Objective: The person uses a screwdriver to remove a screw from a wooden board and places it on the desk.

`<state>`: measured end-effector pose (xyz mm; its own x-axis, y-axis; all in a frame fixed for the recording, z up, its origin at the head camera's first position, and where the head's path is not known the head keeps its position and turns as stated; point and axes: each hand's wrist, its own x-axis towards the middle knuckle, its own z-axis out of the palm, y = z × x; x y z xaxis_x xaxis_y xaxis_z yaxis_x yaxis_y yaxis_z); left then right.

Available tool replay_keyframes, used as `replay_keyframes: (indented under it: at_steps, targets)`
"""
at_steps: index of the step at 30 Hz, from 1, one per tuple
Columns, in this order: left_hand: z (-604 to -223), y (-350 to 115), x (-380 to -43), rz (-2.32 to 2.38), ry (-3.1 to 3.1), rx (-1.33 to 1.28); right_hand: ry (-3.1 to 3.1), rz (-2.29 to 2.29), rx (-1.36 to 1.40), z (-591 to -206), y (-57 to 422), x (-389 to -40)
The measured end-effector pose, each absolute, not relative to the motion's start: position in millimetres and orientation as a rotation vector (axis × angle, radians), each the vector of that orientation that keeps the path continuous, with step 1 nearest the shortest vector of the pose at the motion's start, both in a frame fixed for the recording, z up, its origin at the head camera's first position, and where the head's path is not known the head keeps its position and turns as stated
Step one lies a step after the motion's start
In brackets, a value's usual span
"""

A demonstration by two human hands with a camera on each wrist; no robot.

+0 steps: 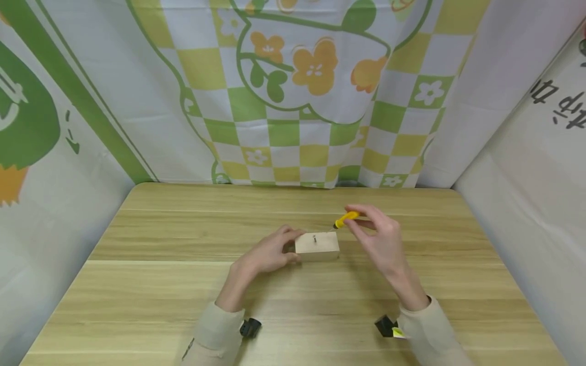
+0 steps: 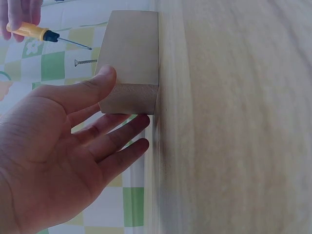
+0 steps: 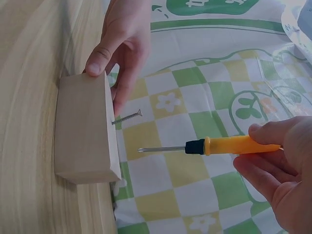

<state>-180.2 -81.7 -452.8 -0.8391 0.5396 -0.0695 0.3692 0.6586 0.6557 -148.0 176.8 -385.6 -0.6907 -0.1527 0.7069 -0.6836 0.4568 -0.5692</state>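
Note:
On the table lies a pale wooden block (image 1: 317, 246). A screw (image 3: 127, 117) stands partway out of its top face, leaning a little. My left hand (image 1: 273, 250) grips the block's left end, thumb on the near side and fingers round the far side. Between thumb and fingers, my right hand (image 1: 377, 239) pinches a screwdriver (image 3: 229, 145) by its yellow handle. Its black collar and thin metal shaft point toward the block. In the right wrist view the tip sits beside the screw head, apart from it.
The wood-grain table (image 1: 183, 305) reaches back to a hanging cloth (image 1: 284, 137) with green and yellow checks and flowers. White printed sheets (image 1: 91, 127) flank the table on both sides. A small black camera (image 1: 250, 328) is on the left wrist, another (image 1: 385, 326) on the right.

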Motion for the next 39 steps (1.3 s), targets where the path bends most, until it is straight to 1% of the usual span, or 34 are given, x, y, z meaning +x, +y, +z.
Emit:
replay_keyframes:
  at_steps: [18,39]
  targets:
    - [-447.5,-81.0,-179.9,0.938,2.615,0.726,-2.195,1.107,0.615,-404.8,211.6,-146.8]
    - [-450.5,-82.1,-178.9,0.941,2.615,0.727,-2.285,0.947,0.565,-435.0,235.0,-139.2]
